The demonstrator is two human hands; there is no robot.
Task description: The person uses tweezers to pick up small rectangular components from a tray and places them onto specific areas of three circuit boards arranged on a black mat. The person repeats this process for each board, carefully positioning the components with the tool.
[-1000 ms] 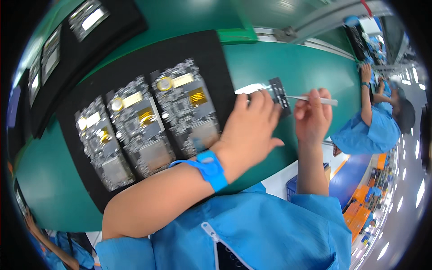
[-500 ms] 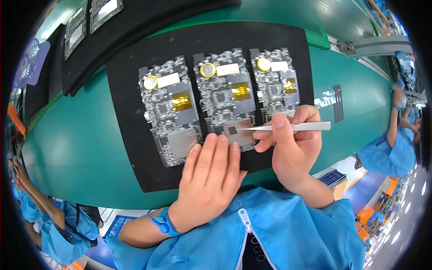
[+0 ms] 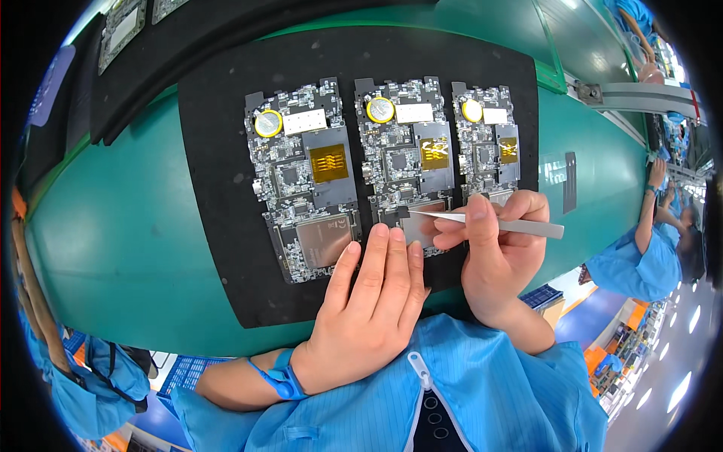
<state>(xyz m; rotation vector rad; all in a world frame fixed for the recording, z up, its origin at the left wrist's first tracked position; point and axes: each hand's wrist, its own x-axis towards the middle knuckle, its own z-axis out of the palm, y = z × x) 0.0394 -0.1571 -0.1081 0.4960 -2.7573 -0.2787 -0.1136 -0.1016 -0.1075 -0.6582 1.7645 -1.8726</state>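
Three circuit boards lie side by side: the left board [image 3: 290, 177], the middle board [image 3: 380, 181] and the right board [image 3: 465, 162]. Each carries a round yellow-rimmed coin cell, a white label and an amber tape patch. My right hand [image 3: 503, 252] pinches a pair of white tweezers [image 3: 520, 226], pointing left. Their tip meets a small black square piece [image 3: 404, 212] at the left edge of the middle board's metal shield [image 3: 423, 226]; whether they grip it, I cannot tell. Flat, with fingers stretched out, my left hand [image 3: 369, 309] rests over the middle board's near end.
Under the boards is a black mat [image 3: 218, 188] on a green bench top [image 3: 113, 226]. A clear sheet with dark strips [image 3: 568, 182] lies to the right. More boards [image 3: 120, 34] sit on black foam at the far left. Other people in blue work at both sides.
The tweezers' tip and the black square piece have shifted left, from on the middle board's shield to its left edge. My left hand stays at that board's near end. The whole view has shifted slightly.
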